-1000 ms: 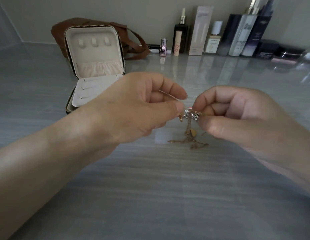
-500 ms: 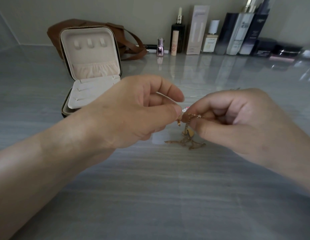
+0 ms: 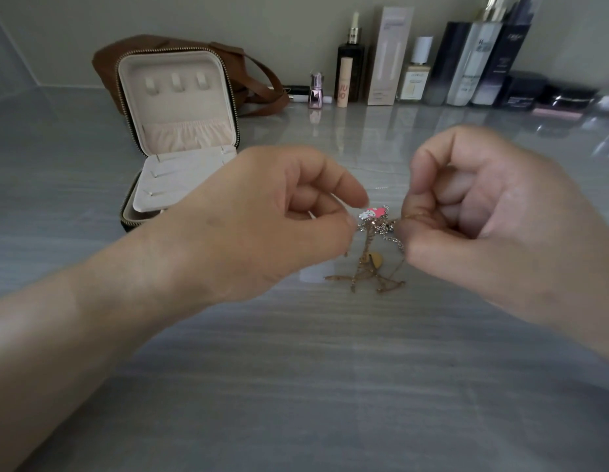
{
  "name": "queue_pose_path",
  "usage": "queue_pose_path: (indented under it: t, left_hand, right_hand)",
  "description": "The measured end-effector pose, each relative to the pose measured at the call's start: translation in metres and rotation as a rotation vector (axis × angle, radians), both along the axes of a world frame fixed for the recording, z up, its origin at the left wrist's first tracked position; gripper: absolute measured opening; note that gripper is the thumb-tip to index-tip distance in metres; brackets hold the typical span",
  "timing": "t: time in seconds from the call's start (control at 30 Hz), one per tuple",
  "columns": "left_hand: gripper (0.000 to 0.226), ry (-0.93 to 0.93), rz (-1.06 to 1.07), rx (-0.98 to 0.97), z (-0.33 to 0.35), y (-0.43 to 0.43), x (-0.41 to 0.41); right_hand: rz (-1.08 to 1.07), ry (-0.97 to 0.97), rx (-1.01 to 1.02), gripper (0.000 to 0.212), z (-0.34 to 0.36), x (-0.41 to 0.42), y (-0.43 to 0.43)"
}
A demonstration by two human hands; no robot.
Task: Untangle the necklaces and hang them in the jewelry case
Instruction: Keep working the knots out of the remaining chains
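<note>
The necklaces (image 3: 378,228) were a knot of fine gold and silver chain held between the two hands, above the table (image 3: 330,386). The left hand (image 3: 262,216) pinched the knot's left end between thumb and forefinger. The right hand (image 3: 483,212), fingers curled in, gripped the right end with a gold strand across its forefinger. A small pink and white charm (image 3: 372,212) sat on top of the knot. Loose gold loops hung down and lay crumpled on the table, with a flat gold disc (image 3: 376,258) among them.

Well apart, back on the left, the case (image 3: 180,107) stood open: a square box with rounded corners, dark outside, edged with a metal zip, lined in cream velvety fabric. Its upright lid had three small hooks above a gathered pocket. Behind it lay a brown leather bag (image 3: 262,86).

The table was glossy grey with fine streaks, mirroring the bottles (image 3: 350,63) and tall boxes (image 3: 390,56) lined along the plain pale wall (image 3: 262,18).
</note>
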State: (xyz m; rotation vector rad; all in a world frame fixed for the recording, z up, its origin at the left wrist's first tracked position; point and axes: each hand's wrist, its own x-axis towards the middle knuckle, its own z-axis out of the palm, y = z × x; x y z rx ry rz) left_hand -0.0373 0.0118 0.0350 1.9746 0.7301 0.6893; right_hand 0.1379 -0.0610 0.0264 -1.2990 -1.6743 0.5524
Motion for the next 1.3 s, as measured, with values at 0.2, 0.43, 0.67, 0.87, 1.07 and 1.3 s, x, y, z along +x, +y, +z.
queue_pose_path:
  t: [0.2,0.43,0.67,0.87,1.07,1.3]
  left_hand:
    - [0.016,0.048,-0.064,0.059,0.001,-0.004,0.001]
    - [0.013,0.05,-0.051,0.02,0.003,-0.004,0.0]
    - [0.016,0.038,-0.068,0.018,0.005,-0.002,-0.002]
    - [0.021,-0.005,-0.074,0.081,0.005,-0.004,-0.003]
    - [0.026,0.003,-0.107,0.052,0.003,-0.004,-0.003]
    - [0.022,0.048,-0.1,-0.001,0.005,-0.009,0.0]
  right_hand:
    - [0.047,0.027,0.002,0.029,0.001,-0.002,-0.001]
    - [0.047,0.071,-0.035,0.023,0.003,0.0,-0.001]
    - [0.137,0.197,-0.279,0.007,0.005,0.005,0.001]
    - [0.209,0.377,-0.336,0.016,0.007,0.008,0.004]
    - [0.222,0.44,-0.275,0.016,0.008,0.011,0.005]
    - [0.227,0.44,-0.271,0.017,0.008,0.011,0.005]
